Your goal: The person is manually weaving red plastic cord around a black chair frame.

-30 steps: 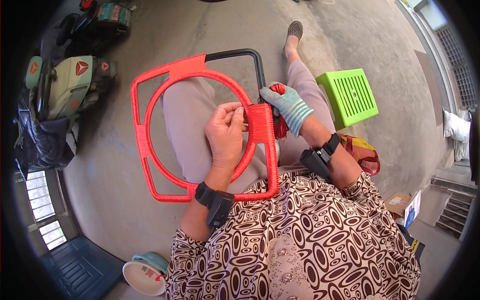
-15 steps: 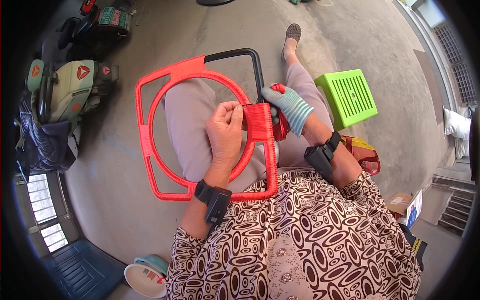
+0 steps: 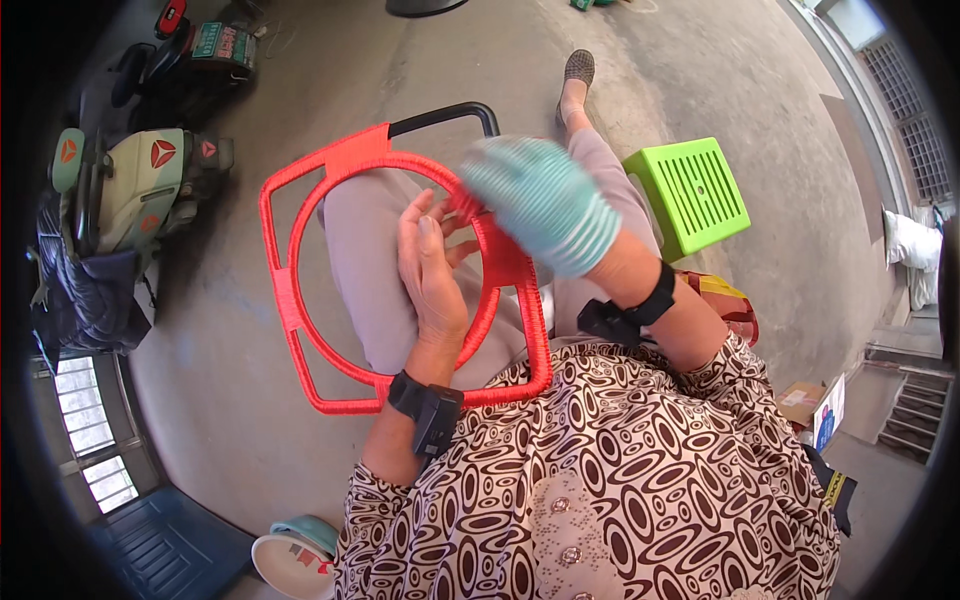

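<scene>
Across my lap lies a metal frame (image 3: 285, 298), rectangular with a ring inside, mostly wrapped in red cord. Its far right corner shows a bare black bar (image 3: 455, 112). My left hand (image 3: 437, 275) is bare and open, fingers apart inside the ring beside the wrapped right-hand band (image 3: 507, 262). My right hand (image 3: 545, 205), in a striped teal glove, is blurred above that band. Red cord (image 3: 466, 202) shows at its fingertips, near my left fingers. The glove hides the rest of the cord and part of the black bar.
A green plastic stool (image 3: 690, 198) stands to the right of my knee, with a red and yellow bag (image 3: 718, 305) nearer. Scooters (image 3: 150, 175) are parked at the left. Basins (image 3: 290, 560) sit at the lower left, and a cardboard box (image 3: 800, 402) at the right.
My gloved right hand has swung left and up over the band with the red cord. My left fingers have gone from a pinch at the band to spread. The frame has shifted slightly left.
</scene>
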### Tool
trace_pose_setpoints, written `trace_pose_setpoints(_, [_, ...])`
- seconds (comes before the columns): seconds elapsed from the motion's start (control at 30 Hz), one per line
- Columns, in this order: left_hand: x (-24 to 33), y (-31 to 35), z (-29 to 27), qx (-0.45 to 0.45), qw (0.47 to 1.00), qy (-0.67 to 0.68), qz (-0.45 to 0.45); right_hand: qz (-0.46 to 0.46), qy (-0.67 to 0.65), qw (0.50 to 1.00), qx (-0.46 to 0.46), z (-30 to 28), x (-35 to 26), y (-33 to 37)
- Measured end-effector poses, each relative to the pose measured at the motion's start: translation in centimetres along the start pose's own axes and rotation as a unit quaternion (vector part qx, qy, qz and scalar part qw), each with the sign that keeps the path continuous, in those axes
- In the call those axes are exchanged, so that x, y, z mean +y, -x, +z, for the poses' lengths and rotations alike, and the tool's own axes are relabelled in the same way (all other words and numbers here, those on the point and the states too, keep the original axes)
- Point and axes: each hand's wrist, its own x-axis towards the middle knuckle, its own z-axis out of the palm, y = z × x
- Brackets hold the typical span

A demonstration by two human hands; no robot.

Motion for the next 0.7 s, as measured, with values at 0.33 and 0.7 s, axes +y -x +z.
trace_pose_setpoints(0.33, [-3.0, -0.6, -2.1, 0.016, 0.999, -0.007, -0.044, 0.422, -0.593, 0.686, -0.006, 1.7, 3.6, 4.7])
trace_pose_setpoints(0.7, [-2.1, -0.3, -1.5, -0.031, 0.981, 0.101, -0.161, 0.335, -0.578, 0.713, -0.214, 4.9, 3.2, 5.1])
